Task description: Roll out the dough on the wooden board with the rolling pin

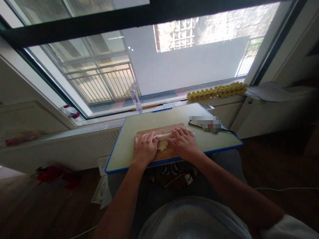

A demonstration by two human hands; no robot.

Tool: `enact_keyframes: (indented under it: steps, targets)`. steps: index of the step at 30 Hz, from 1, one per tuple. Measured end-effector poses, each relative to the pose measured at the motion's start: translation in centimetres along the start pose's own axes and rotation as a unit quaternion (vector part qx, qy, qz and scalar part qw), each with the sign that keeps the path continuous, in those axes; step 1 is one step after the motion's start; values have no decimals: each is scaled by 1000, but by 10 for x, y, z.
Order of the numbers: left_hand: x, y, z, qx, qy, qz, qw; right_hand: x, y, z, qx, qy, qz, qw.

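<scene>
Left hand (pixel 145 148) and right hand (pixel 184 141) hold a rolling pin (pixel 164 136) mid-frame, fingers loosely bent over it. A pixelated, dark-edged device (pixel 195 124) lies right of centre on the blue-edged table (pixel 219 141); a plastic bottle (pixel 136 101) stands above. Dough (pixel 162 145) lies between the hands on a wooden board (pixel 169 154).

Daylight enters through the window (pixel 179 69) across the top of the frame, glaring at upper right. My left hand (pixel 144 147) and right hand (pixel 183 143) are softly lit; the floor (pixel 279 169), lower right, is dark. Blur softens the extinguisher (pixel 59 177), lower left; pixel blocks hide detail right of centre.
</scene>
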State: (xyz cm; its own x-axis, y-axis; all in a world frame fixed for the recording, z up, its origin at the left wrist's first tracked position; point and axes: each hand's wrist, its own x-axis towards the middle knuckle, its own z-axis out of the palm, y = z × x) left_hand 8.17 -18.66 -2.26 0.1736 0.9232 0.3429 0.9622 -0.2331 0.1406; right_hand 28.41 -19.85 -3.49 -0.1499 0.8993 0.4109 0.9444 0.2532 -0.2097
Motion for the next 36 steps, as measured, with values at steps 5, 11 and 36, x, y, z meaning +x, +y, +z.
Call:
enact_keyframes:
  steps: [5, 11, 36]
  targets:
    - [-34, 8, -7, -5, 15, 6, 1000, -26, 1, -7, 21, 2, -13, 1000]
    - [-45, 11, -7, 0, 18, 12, 1000, -27, 2, -4, 18, -15, -7, 1000]
    - [-22, 6, -4, 11, 5, 10, 1000, 3, 0, 2, -13, -35, 5, 999]
